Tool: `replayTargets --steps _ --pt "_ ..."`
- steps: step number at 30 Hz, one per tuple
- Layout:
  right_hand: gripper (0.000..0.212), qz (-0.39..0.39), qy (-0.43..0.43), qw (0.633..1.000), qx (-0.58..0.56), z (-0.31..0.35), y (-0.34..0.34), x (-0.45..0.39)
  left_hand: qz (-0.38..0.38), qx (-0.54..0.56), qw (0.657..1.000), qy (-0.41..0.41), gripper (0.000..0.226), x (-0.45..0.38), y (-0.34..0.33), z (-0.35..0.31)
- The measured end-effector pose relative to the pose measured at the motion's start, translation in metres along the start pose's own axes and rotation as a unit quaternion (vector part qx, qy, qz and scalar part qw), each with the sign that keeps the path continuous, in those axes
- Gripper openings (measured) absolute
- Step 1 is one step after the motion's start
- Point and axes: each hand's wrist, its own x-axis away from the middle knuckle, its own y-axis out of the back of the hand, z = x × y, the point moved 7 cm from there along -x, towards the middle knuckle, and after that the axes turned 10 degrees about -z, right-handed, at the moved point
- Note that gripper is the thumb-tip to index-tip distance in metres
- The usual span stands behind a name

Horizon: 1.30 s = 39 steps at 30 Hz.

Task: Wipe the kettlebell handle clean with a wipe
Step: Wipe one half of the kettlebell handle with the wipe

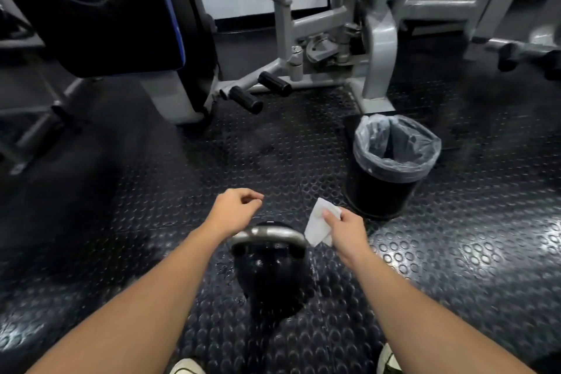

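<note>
A black kettlebell stands on the studded rubber floor between my forearms. Its grey metal handle arches across the top. My right hand pinches a white wipe just to the right of the handle's right end; the wipe hangs close to the handle, and I cannot tell whether it touches. My left hand hovers above the handle's left end with its fingers loosely curled, holding nothing.
A black waste bin lined with a clear bag stands on the floor at the right, just beyond my right hand. Grey gym machines and a black padded seat fill the back. My shoes show at the bottom edge.
</note>
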Motion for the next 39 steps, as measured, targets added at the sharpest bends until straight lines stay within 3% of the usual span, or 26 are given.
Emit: replayTargets --steps 4,7,9,14,18,22,25,29,31,32,35,39 --pt "0.013 -0.005 0.040 0.998 0.054 -0.007 -0.008 0.001 -0.071 0.083 0.986 0.125 0.023 0.003 0.023 0.071" --pt "0.015 -0.006 0.054 0.996 0.073 -0.013 -0.010 0.001 -0.058 0.147 0.958 0.239 0.032 0.016 0.006 0.120" --pt "0.013 0.005 0.058 0.994 0.087 -0.014 -0.010 0.003 -0.037 0.173 0.947 0.269 0.044 0.021 -0.013 0.141" --pt "0.014 0.021 0.041 0.991 0.126 -0.038 -0.015 0.004 -0.030 0.228 0.927 0.298 0.051 0.030 -0.035 0.148" --pt "0.018 0.040 -0.022 0.993 0.110 -0.075 -0.024 0.006 -0.055 0.279 0.907 0.309 0.074 0.008 -0.070 0.207" --pt "0.027 0.054 -0.075 0.993 0.080 -0.088 -0.041 0.007 -0.061 0.291 0.900 0.320 0.059 0.024 -0.054 0.179" --pt "0.033 0.058 -0.062 0.994 0.064 -0.074 -0.049 0.007 -0.069 0.320 0.891 0.316 0.062 0.025 -0.054 0.177" --pt "0.029 0.090 -0.048 0.995 -0.006 -0.061 -0.042 0.018 -0.079 0.322 0.888 0.317 0.039 0.021 -0.056 0.179" --pt "0.028 0.059 -0.063 0.996 -0.026 -0.073 -0.031 0.020 -0.084 0.338 0.883 0.315 0.050 0.017 -0.059 0.183" --pt "0.026 0.048 -0.070 0.996 -0.020 -0.080 -0.028 0.021 -0.086 0.337 0.882 0.318 0.054 0.021 -0.055 0.177" --pt "0.026 0.045 -0.093 0.994 0.047 -0.095 -0.033 0.020 -0.083 0.341 0.879 0.322 0.031 0.031 -0.050 0.154" --pt "0.031 0.060 -0.083 0.992 0.075 -0.080 -0.045 0.012 -0.081 0.335 0.884 0.315 0.031 0.028 -0.056 0.158"
